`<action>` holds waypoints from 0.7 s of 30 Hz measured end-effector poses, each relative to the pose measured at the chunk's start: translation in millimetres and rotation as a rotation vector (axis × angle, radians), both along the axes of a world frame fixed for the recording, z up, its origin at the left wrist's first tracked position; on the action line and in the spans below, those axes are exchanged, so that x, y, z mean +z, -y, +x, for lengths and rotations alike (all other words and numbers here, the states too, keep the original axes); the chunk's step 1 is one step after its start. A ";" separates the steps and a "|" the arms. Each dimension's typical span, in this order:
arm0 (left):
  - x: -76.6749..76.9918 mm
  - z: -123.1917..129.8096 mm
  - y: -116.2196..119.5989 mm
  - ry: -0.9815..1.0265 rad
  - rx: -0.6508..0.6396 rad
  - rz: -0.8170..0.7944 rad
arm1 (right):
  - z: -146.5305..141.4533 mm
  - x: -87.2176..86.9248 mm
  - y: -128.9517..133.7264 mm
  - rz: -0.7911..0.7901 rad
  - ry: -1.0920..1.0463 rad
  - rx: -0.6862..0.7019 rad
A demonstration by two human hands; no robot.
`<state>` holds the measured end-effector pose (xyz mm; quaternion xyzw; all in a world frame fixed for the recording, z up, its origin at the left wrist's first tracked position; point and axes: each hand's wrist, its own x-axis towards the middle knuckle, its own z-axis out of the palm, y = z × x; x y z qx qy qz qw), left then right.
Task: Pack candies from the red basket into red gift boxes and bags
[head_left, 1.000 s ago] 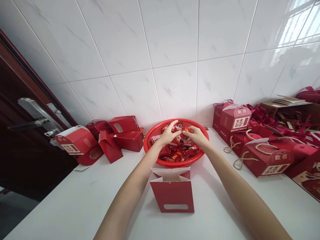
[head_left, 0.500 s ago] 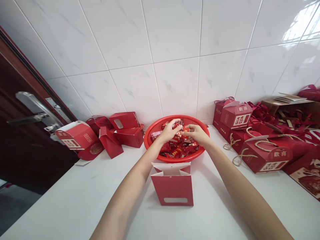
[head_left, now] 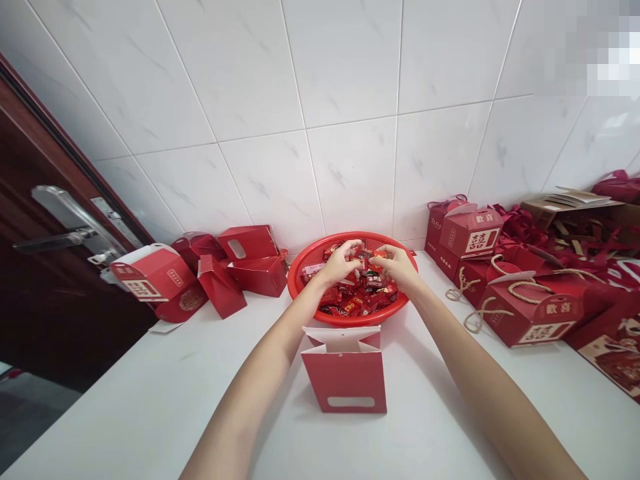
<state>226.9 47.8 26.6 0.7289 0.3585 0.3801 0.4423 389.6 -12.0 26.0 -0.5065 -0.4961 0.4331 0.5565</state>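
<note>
A red plastic basket (head_left: 296, 293) full of wrapped candies (head_left: 356, 305) stands against the wall, and both my hands are inside its rim. My left hand (head_left: 341, 263) is curled over the candies, fingers and thumb closed around a red-wrapped candy, partly hidden by the fingers. Close to its right, my right hand (head_left: 399, 267) pinches a bright red wrapped candy (head_left: 379, 255) between thumb and fingers. In front of the basket, between my forearms, a red paper box (head_left: 346, 377) stands upright with its top open and a pale oblong slot low on its near face.
Several red boxes (head_left: 257, 273) are grouped at the left by the door handle (head_left: 75, 230). More red gift boxes with rope handles (head_left: 531, 310) crowd the right side, beside a cardboard carton (head_left: 543, 208) of ribbons. A tiled wall (head_left: 350, 167) bounds the white table (head_left: 165, 393) behind.
My hands have drawn slightly apart over the candies, with the right fingers moving a little to the right. The open box and basket have stayed in place.
</note>
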 end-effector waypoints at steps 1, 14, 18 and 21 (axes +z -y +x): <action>0.1 -0.2 -0.6 0.010 0.007 0.008 | 0.3 -0.6 -0.6 0.004 0.004 -0.004; 6.6 2.7 3.1 -0.024 0.101 0.047 | 0.0 -4.8 -6.5 0.024 -0.001 -0.080; 7.9 1.7 2.9 -0.063 0.161 0.104 | -0.4 -4.3 -6.6 0.019 0.000 -0.051; 5.4 1.4 0.4 -0.059 0.171 0.156 | -0.5 -4.8 -6.8 0.011 -0.008 -0.027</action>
